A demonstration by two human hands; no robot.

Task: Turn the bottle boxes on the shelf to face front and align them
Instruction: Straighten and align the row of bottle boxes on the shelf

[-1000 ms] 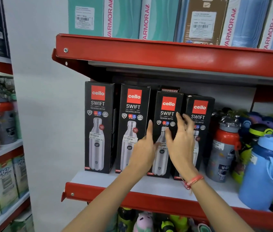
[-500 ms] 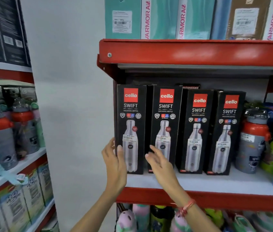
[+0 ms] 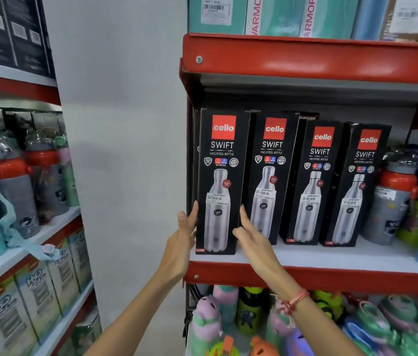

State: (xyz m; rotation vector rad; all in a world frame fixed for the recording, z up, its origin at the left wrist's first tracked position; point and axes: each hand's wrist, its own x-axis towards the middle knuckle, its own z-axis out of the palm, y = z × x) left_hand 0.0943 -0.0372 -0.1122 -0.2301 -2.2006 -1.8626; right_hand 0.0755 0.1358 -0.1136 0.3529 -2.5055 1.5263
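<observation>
Several tall black bottle boxes stand in a row on the red-edged shelf [image 3: 331, 260], all facing front. The leftmost box [image 3: 222, 181] sits nearer the shelf's front edge than the others. My left hand [image 3: 186, 227] presses flat against its left side and my right hand [image 3: 247, 229] against its lower right side, so the box is gripped between them. Beside it stand the second box [image 3: 270, 176], the third box [image 3: 312, 183] and the fourth box [image 3: 356, 186], set further back. Another dark box is partly hidden behind them.
Grey and red flasks [image 3: 392, 196] and coloured bottles crowd the shelf right of the boxes. The red shelf above [image 3: 305, 60] carries teal and brown cartons. Children's bottles [image 3: 228, 317] fill the shelf below. A white wall and a second rack [image 3: 23, 227] lie to the left.
Both hands moved left from the third box to the leftmost box and closed on its two sides. The view shifted left and nearer; the leftmost box now stands further forward.
</observation>
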